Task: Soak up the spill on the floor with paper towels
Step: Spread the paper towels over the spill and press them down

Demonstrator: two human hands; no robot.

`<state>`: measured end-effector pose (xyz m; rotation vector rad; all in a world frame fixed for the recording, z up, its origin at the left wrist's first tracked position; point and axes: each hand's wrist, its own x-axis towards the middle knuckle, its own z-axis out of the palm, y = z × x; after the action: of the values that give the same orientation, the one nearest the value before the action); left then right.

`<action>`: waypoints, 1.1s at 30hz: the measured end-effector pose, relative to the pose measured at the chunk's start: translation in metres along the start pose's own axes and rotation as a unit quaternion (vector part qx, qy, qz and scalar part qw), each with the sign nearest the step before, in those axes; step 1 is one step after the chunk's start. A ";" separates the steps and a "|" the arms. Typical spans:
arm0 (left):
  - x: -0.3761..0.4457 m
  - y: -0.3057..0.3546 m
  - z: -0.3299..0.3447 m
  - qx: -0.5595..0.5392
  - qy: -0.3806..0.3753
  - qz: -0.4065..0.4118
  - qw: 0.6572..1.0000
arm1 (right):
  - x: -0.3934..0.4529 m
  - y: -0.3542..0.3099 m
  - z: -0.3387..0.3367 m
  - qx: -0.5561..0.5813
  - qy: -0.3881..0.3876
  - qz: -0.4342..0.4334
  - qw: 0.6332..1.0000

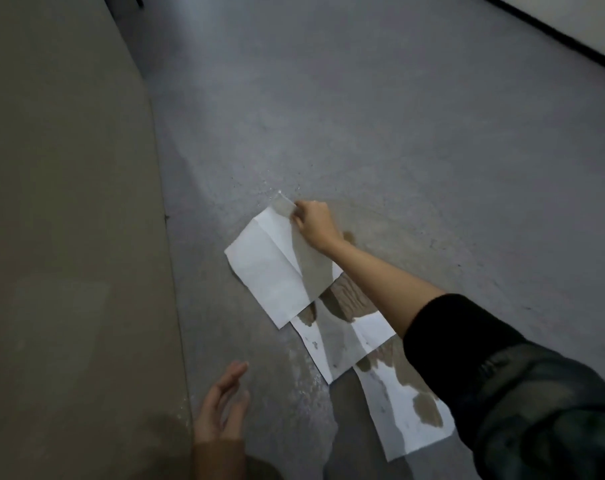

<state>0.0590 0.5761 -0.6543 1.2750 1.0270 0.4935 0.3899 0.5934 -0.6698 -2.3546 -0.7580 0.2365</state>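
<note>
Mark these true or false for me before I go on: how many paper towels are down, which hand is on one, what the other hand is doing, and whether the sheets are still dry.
1. Three paper towels lie on the floor. True: top towel, middle towel, bottom towel.
2. The left hand pinches the top towel. False: the right hand holds its far corner.
3. The left hand is open and holds nothing. True.
4. All the towels are dry. False: brown wet patches show on each.
</note>
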 end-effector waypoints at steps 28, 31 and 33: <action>0.007 -0.011 -0.005 -0.038 0.017 0.002 0.999 | 0.009 0.044 -0.004 -0.144 0.070 0.039 0.986; 0.005 -0.009 -0.003 -0.037 0.018 0.002 0.999 | -0.020 0.052 0.008 -0.190 0.033 -0.049 0.980; 0.004 -0.008 -0.002 -0.031 0.010 0.003 0.999 | -0.039 0.061 0.017 -0.228 -0.032 -0.081 0.970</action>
<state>0.0572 0.5780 -0.6631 1.2204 1.0175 0.5398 0.3801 0.5419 -0.7223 -2.7005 -1.1298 0.0696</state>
